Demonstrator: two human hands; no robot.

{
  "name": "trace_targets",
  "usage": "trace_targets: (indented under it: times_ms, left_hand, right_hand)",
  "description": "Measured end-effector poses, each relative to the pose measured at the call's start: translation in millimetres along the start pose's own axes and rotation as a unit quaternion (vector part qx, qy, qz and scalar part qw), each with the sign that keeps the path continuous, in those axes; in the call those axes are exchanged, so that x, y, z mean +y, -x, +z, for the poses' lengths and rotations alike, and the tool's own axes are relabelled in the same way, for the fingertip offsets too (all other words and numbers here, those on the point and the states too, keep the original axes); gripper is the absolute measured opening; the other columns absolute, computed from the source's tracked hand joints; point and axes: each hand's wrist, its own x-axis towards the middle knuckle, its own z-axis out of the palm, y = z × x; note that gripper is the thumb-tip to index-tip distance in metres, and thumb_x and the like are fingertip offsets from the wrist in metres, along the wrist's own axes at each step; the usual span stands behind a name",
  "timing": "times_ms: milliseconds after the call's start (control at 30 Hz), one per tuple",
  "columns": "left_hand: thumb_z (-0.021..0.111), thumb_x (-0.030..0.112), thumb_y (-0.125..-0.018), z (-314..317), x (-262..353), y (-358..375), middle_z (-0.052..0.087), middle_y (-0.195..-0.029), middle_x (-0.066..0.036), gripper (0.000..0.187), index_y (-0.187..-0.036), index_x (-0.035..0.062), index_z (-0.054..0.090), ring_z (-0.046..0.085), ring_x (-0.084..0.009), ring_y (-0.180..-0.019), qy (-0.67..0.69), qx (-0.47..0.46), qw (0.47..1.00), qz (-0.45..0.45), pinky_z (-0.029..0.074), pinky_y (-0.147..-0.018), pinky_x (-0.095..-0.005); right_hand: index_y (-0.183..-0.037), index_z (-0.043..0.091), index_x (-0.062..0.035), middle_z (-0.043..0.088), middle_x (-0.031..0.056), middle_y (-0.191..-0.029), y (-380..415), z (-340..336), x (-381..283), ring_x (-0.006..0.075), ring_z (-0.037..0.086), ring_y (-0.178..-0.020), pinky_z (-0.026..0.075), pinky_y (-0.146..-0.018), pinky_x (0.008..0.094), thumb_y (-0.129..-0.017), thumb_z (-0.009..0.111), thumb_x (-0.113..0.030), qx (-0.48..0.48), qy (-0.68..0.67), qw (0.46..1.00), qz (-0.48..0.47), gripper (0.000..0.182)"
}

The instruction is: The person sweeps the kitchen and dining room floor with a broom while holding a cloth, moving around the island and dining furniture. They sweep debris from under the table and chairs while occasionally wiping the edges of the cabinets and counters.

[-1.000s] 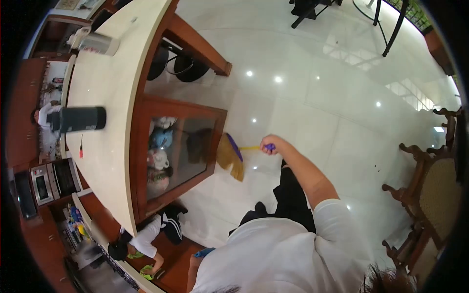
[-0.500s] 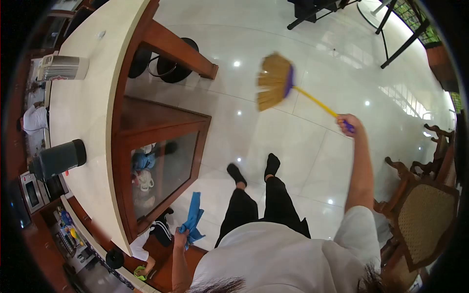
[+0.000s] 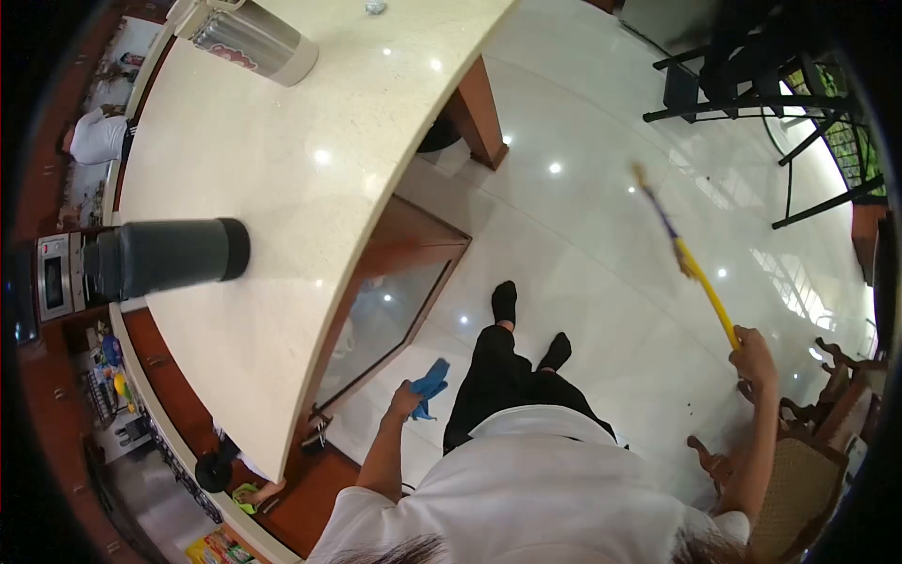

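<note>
My right hand (image 3: 754, 359) is closed around the yellow handle of a broom (image 3: 709, 293), out to the right over the glossy tiled floor. The broom's head is seen edge-on, a thin strip of bristles at the far end of the handle. In my left hand (image 3: 406, 399) is a blue cloth (image 3: 431, 387), hanging beside my leg near the glass-fronted cabinet (image 3: 395, 305). My feet in black socks stand on the tiles between the two hands.
A pale counter (image 3: 282, 197) at left bears a dark bottle (image 3: 178, 256) and a clear tumbler (image 3: 258, 42). Carved wooden chair (image 3: 799, 479) at lower right; black metal-legged furniture (image 3: 752, 105) at upper right. One person (image 3: 97, 138) is far left; another (image 3: 218, 465) is behind the counter's lower edge.
My view has shifted toward the counter, which fills more of the left. The broom has turned edge-on, and my right hand is lower and farther right. My feet have changed position.
</note>
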Motion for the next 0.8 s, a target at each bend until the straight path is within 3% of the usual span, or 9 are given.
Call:
trace_targets:
  times_ms: [67,200,300,367,400,467,567,700,800]
  left_hand:
    - [0.057,0.013,-0.067,-12.2,6.7,-27.6,0.057,-0.081,-0.018,0.035,-0.096,-0.0028,0.047,0.058,-0.0274,-0.072,0.032,-0.017,0.999,0.001,0.046,-0.06,-0.0348]
    - [0.053,0.008,-0.066,-56.6,88.4,-20.2,0.056,-0.072,-0.013,0.022,-0.084,-0.0026,0.048,0.057,-0.0228,-0.054,0.155,-0.051,0.987,-0.005,0.047,-0.043,-0.0319]
    - [0.054,0.009,-0.068,-77.0,137.7,-26.5,0.056,-0.077,-0.012,0.027,-0.091,-0.0054,0.051,0.057,-0.0205,-0.064,0.165,-0.056,0.984,0.041,0.048,-0.048,-0.03]
    - [0.057,0.012,-0.07,-84.5,180.6,-21.6,0.056,-0.082,-0.011,0.037,-0.101,-0.0067,0.05,0.055,-0.0188,-0.072,0.228,-0.047,0.969,0.085,0.047,-0.057,-0.0279]
    - [0.057,0.012,-0.07,-81.2,192.2,-30.5,0.056,-0.082,-0.011,0.037,-0.101,-0.0067,0.05,0.055,-0.0188,-0.072,0.214,-0.067,0.97,0.09,0.047,-0.057,-0.0279]
    - [0.058,0.019,-0.072,-77.4,205.5,-45.4,0.056,-0.079,-0.011,0.032,-0.095,-0.0028,0.054,0.055,-0.0187,-0.063,0.246,-0.013,0.953,0.179,0.044,-0.056,-0.0287]
    - [0.058,0.026,-0.075,-82.4,253.7,-34.1,0.055,-0.085,-0.01,0.035,-0.095,-0.003,0.054,0.051,-0.0175,-0.073,0.286,-0.031,0.944,0.161,0.042,-0.066,-0.0273]
    - [0.059,0.028,-0.076,-61.8,276.4,-71.6,0.053,-0.089,-0.01,0.039,-0.098,-0.0032,0.05,0.05,-0.017,-0.078,0.264,-0.003,0.948,0.178,0.04,-0.07,-0.0267]
    - [0.062,0.024,-0.076,-46.3,295.9,-73.5,0.052,-0.09,-0.009,0.036,-0.097,-0.0018,0.049,0.05,-0.0166,-0.08,0.301,0.002,0.939,0.167,0.04,-0.07,-0.0266]
  right_hand:
    - [-0.092,0.054,0.0014,0.053,0.0258,-0.078,27.3,-53.7,-95.6,0.0357,0.053,-0.081,0.042,-0.069,0.0389,-0.06,0.047,0.002,-0.143,-0.023,0.989,0.026,0.033]
    - [-0.107,0.05,0.0,0.055,0.023,-0.078,-39.7,-12.7,-172.4,0.0356,0.052,-0.078,0.042,-0.071,0.0361,-0.059,0.047,-0.003,-0.101,0.032,0.943,-0.314,0.048]
    - [-0.108,0.05,-0.0013,0.052,0.0146,-0.064,-105.7,29.5,-281.7,0.0213,0.051,-0.052,0.042,-0.05,0.0326,-0.063,0.05,-0.006,-0.215,-0.048,0.911,-0.348,0.045]
    - [-0.103,0.052,0.0007,0.054,0.0155,-0.065,-188.0,115.1,-351.5,0.0228,0.052,-0.054,0.041,-0.048,0.0345,-0.063,0.053,-0.01,-0.128,-0.086,0.842,-0.517,0.042]
    - [-0.066,0.055,0.0022,0.051,0.0123,-0.051,-185.8,115.8,-397.9,0.0225,0.052,-0.048,0.04,-0.044,0.0359,-0.06,0.055,-0.016,-0.175,-0.144,0.861,-0.455,0.019]
    - [-0.089,0.058,-0.0033,0.06,0.0133,-0.085,-254.9,237.8,-479.1,0.0237,0.057,-0.067,0.047,-0.056,0.0344,-0.069,0.054,-0.015,-0.032,-0.123,0.842,-0.525,0.023]
    - [-0.106,0.053,-0.0046,0.051,0.0091,-0.113,-235.8,249.6,-523.8,0.0246,0.051,-0.1,0.044,-0.079,0.0369,-0.082,0.043,-0.02,-0.135,-0.038,0.918,-0.37,0.03]
    - [-0.109,0.052,-0.0069,0.049,0.0095,-0.115,-238.3,240.8,-457.1,0.0246,0.049,-0.104,0.045,-0.078,0.0384,-0.081,0.044,-0.019,-0.203,-0.138,0.94,-0.236,0.032]
    - [-0.092,0.061,-0.0127,0.061,0.0093,-0.087,-308.6,324.7,-346.9,0.0274,0.059,-0.081,0.048,-0.068,0.0377,-0.072,0.047,-0.018,-0.131,-0.145,0.967,-0.164,0.025]
